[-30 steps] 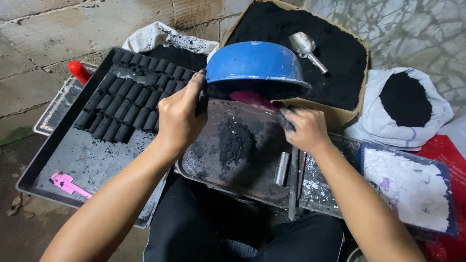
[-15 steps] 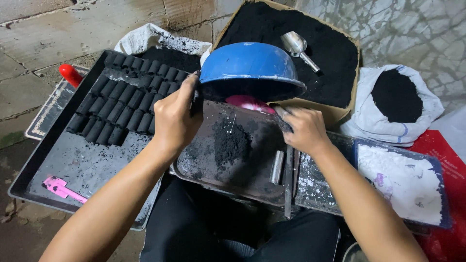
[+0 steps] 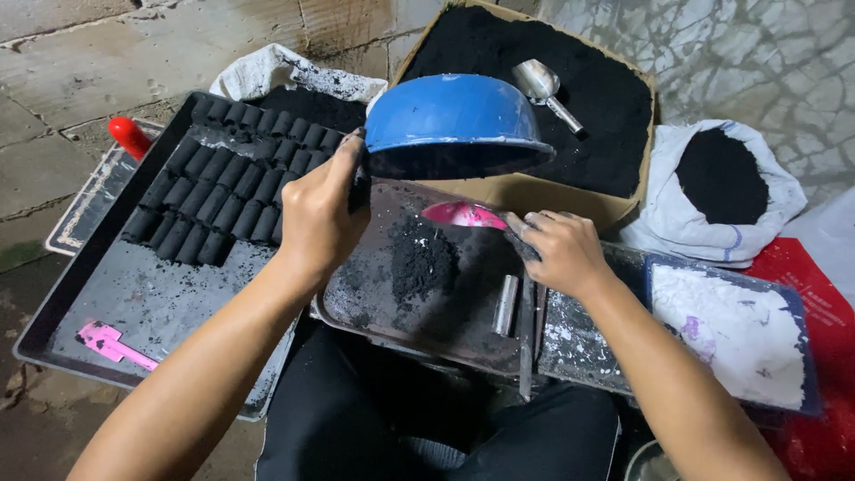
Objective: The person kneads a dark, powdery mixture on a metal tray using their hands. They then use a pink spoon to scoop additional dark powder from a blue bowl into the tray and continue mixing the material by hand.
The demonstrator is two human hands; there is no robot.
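My left hand (image 3: 322, 214) grips the near rim of a blue bowl (image 3: 450, 111), which is tipped over with its blackened opening facing down. Under the bowl lies a dark metal tray (image 3: 365, 298) with a small heap of black powder (image 3: 423, 258). My right hand (image 3: 557, 249) is closed on the end of a pink flat scraper (image 3: 463, 214), held just above the tray's far edge and below the bowl. A short metal tube (image 3: 506, 305) and a thin metal rod (image 3: 525, 343) lie on the tray by my right wrist.
A big black tray (image 3: 151, 303) at left carries rows of black cylinders (image 3: 227, 191) and a pink tool (image 3: 111, 343). Behind stand a cardboard box of black powder (image 3: 606, 107) with a metal scoop (image 3: 545, 87), a white sack (image 3: 721, 178), and a tray of white powder (image 3: 739, 330).
My right hand has drawn the pink scraper down and out from under the bowl toward the tray. The bowl has risen slightly; my left hand keeps its grip.
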